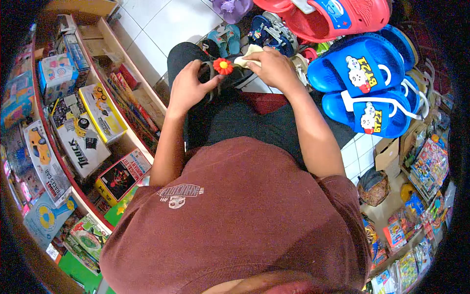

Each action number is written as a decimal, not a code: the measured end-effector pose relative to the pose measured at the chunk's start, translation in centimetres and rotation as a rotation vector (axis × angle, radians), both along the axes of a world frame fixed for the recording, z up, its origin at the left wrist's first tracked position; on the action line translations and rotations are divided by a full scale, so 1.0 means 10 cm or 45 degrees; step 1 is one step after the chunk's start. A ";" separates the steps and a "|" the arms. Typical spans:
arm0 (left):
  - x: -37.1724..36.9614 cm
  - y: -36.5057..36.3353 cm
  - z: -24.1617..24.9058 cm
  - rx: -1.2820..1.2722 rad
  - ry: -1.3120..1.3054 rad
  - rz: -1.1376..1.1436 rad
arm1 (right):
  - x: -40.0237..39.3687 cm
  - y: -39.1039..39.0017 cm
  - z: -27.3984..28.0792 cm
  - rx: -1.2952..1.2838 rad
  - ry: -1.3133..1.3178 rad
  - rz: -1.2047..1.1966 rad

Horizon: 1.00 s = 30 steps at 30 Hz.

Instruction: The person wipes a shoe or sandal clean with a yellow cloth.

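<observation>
A dark sandal (238,77) with a red flower (223,66) with a yellow centre on its strap lies over my knees. My left hand (190,87) is closed round the strap end of the sandal, its thumb just beside the flower. My right hand (275,68) pinches a pale cream cloth (248,58) against the other end of the sandal, right of the flower. Part of the sole is hidden behind the cloth and my fingers.
Blue slippers (364,68) and red clogs (323,19) hang close on the right. Small sandals (226,39) and purple footwear (232,9) are ahead on white tiles (171,19). Shelves of boxed toys (78,130) stand left; packaged goods (431,164) are at right.
</observation>
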State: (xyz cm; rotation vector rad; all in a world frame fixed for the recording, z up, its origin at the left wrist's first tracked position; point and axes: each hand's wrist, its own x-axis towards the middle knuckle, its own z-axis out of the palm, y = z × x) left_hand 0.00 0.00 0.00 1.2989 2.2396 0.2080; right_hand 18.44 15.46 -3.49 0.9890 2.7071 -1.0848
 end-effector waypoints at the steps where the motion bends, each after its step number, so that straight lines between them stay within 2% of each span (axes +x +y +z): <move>1: 0.00 0.01 0.03 -0.062 -0.025 0.063 | 0.00 -0.01 0.00 -0.013 0.049 -0.042; 2: -0.01 0.01 0.04 -0.124 -0.050 0.128 | -0.01 -0.03 0.00 -0.027 0.098 -0.084; 5: 0.06 -0.07 -0.11 0.344 -0.125 0.084 | 0.06 -0.09 -0.16 -0.046 0.233 -0.301; 6: 0.03 -0.10 -0.15 0.355 -0.156 0.095 | -0.02 -0.16 -0.15 0.171 0.374 -0.342; 9: 0.03 -0.09 -0.24 0.399 -0.217 0.110 | 0.04 -0.29 0.05 0.420 0.079 -0.237; 10: 0.04 -0.08 -0.25 0.407 -0.189 0.098 | 0.04 -0.36 0.02 0.533 0.103 -0.140; 14: 0.13 -0.02 -0.12 0.298 -0.107 0.079 | 0.03 -0.62 -0.07 0.075 0.358 0.035; 17: 0.09 -0.03 -0.18 0.350 -0.092 0.073 | 0.03 -0.31 -0.06 -0.307 0.414 0.137; 18: 0.08 -0.04 -0.20 0.367 -0.079 0.071 | 0.03 -0.23 0.01 -0.191 0.225 0.037; 19: 0.07 -0.05 -0.23 0.387 -0.065 0.071 | 0.05 -0.22 -0.05 0.044 0.270 -0.091; 21: 0.07 -0.04 -0.23 0.370 -0.057 0.077 | 0.08 -0.29 -0.03 0.113 0.221 -0.121; 23: 0.09 -0.02 -0.19 0.293 -0.066 0.093 | 0.04 -0.39 -0.05 -0.223 0.223 -0.017; 27: 0.07 -0.02 -0.17 0.305 -0.073 0.169 | 0.00 -0.25 -0.19 -1.192 0.425 -0.049; 28: 0.07 -0.03 -0.16 0.297 -0.047 0.233 | -0.01 -0.23 -0.17 -1.251 0.459 -0.131; 29: 0.05 -0.03 -0.14 0.291 -0.018 0.299 | -0.03 -0.19 -0.22 -1.148 0.486 -0.205; 30: -0.01 -0.09 -0.19 0.329 0.125 0.093 | -0.05 -0.18 -0.27 -1.052 0.514 -0.276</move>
